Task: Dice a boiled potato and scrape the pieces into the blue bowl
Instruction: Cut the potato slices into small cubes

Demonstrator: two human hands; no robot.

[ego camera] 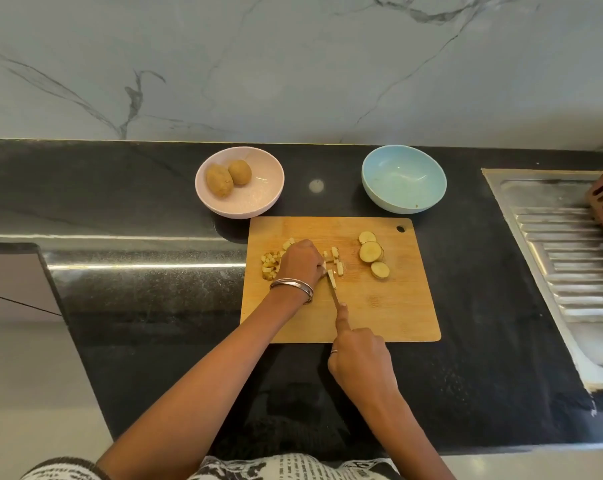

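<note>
**Dicing the potato on the board**

We are cutting potato strips (332,279) near the middle of the wooden cutting board (379,306), with a heap of diced pieces (270,265) lying at its left edge and a few more cubes (335,259) just right of our left hand. Three round potato slices (371,252) are lying uncut toward the board's right side. Our left hand (302,263) is resting over the strips with its fingers curled down onto them, steadying them; bangles (293,287) are sitting on that wrist. Our right hand (360,358) is gripping the knife (334,294), fingers clenched round the handle and the forefinger lying straight along the blade's back. The blue bowl (404,178) is standing on the black table (154,306) just behind the board's right corner, holding no pieces. The pink bowl (258,195) is standing behind the left corner with two whole potatoes (228,176) inside. A steel sink drainboard (563,254) is lying at the far right.
</note>
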